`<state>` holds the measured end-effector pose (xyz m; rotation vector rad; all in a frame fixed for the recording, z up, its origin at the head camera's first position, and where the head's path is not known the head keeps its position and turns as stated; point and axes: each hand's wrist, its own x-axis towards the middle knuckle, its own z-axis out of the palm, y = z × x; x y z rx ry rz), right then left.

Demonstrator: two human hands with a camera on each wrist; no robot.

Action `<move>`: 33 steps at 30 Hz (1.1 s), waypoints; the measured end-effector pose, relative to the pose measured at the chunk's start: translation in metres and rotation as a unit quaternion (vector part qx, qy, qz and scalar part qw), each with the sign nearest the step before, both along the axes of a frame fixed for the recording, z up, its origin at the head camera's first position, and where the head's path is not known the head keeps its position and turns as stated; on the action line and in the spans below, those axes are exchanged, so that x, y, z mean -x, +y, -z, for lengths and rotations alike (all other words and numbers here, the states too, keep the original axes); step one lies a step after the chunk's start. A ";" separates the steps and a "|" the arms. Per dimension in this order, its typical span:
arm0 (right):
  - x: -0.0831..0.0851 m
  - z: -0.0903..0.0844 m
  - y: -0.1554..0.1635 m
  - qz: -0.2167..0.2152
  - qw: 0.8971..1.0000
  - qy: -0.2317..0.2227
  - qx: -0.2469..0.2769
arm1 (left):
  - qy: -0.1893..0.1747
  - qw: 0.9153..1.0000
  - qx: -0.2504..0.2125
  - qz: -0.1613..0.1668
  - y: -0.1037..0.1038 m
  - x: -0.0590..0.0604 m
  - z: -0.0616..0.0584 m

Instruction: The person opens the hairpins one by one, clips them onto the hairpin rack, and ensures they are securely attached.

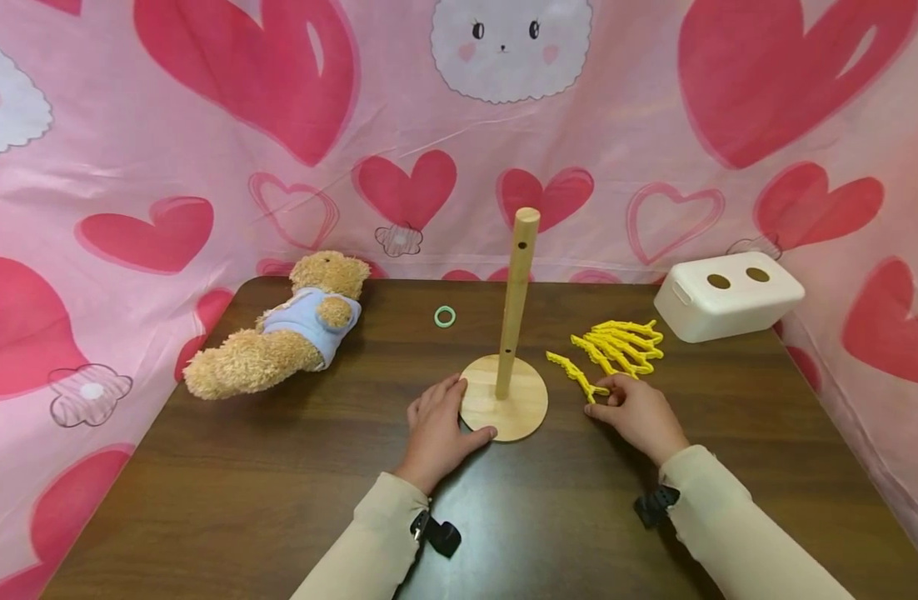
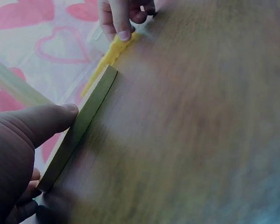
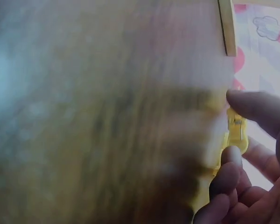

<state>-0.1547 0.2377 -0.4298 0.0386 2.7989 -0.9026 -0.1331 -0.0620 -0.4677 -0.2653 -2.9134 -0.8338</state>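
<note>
A wooden stand, with a round base (image 1: 521,421) and an upright pole (image 1: 516,292), is on the table in the middle of the head view. My left hand (image 1: 438,437) holds the near left edge of the base, its thumb (image 2: 51,119) on the rim and fingers around the side. To the right, my right hand (image 1: 642,417) pinches the near, forked end of a yellow branch-shaped plastic piece (image 1: 573,369) lying beside the base. In the right wrist view, thumb and fingers flank this yellow piece (image 3: 236,130). Several similar yellow pieces (image 1: 616,343) lie just behind that hand.
A small pale green ring (image 1: 445,317) lies behind the stand. A teddy bear (image 1: 279,329) in a light blue top lies at the back left. At the back right is a white box (image 1: 729,300) with two round holes. A pink heart-print cloth (image 1: 399,100) hangs behind the table.
</note>
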 end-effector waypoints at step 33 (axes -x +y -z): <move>-0.040 -0.037 -0.029 -0.058 0.976 0.204 0.042 | -0.017 1.000 0.005 -0.003 0.001 0.000 -0.001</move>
